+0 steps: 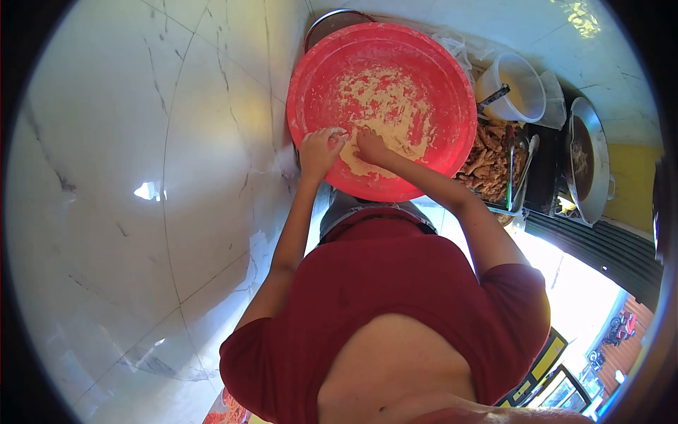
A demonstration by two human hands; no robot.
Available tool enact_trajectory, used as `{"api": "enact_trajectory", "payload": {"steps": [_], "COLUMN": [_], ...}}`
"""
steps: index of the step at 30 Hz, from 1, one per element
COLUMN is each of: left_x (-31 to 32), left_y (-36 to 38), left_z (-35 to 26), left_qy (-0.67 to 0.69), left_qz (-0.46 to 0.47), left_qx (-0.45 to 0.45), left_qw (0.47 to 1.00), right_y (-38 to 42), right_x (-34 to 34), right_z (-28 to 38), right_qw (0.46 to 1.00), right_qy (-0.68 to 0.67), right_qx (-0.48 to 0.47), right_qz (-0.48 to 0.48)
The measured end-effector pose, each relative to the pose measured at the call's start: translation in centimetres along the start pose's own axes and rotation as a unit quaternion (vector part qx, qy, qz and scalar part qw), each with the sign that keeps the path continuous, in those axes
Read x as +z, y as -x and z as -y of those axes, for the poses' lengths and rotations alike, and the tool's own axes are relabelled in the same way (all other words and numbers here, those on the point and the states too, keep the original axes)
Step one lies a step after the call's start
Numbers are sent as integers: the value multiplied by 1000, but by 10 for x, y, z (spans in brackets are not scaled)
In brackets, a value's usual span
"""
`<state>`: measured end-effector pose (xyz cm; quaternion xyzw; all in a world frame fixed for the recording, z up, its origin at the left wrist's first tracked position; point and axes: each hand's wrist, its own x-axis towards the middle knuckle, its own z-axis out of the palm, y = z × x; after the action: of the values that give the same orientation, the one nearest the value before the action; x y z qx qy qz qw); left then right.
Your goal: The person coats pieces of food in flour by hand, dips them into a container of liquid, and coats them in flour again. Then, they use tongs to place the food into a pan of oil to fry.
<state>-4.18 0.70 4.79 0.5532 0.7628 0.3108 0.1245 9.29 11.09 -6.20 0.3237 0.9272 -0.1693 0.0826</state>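
A large round red basin (452,106) holds a pale yellow, clumpy flour-like mix (395,127) spread over its bottom. My left hand (321,150) is over the near left rim, its fingers curled toward the thumb and dusted white; what lies between them is too small to make out. Just to its right, inside the basin, my right hand (369,146) has its fingers bent down at the edge of the mix. Its fingertips are partly hidden, and I cannot see what they hold.
Right of the basin, a tray of brown fried pieces (487,159) holds tongs (526,166). Behind it stands a white plastic tub (522,88) with yellowish contents and a dark handle. A wide metal pan (600,162) of dark liquid is farther right. A marbled tile wall (141,212) borders the left.
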Motion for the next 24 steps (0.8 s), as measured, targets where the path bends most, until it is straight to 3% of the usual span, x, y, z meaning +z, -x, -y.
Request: {"api": "enact_trajectory", "payload": {"steps": [11,14,17,20,22,24], "left_x": [1,3,3,4,3,5], "left_y": [0,1,0,1,1,2], "left_z": [1,2,4,5,5,7], "left_qy": [2,11,8,14,15,23], "left_qz": [5,10,9,7,8,3], "left_qx": [-3,-6,3,10,11,13], "left_qw": [1000,1000,1000,1000,1000,1000], "right_y": [12,5,8,9,13,3], "right_x": [-5,-15,-41,-45,-50,-47], "right_z": [13,2,-15,-61,-89,-116], "right_qw": [981,947,889,923,975,987], "right_qy": [-15,-69,-216,-118,-92,-95], "right_qx": [30,-52,-79,-185,-60,25], "right_qz": [190,311,397,317,194,126]}}
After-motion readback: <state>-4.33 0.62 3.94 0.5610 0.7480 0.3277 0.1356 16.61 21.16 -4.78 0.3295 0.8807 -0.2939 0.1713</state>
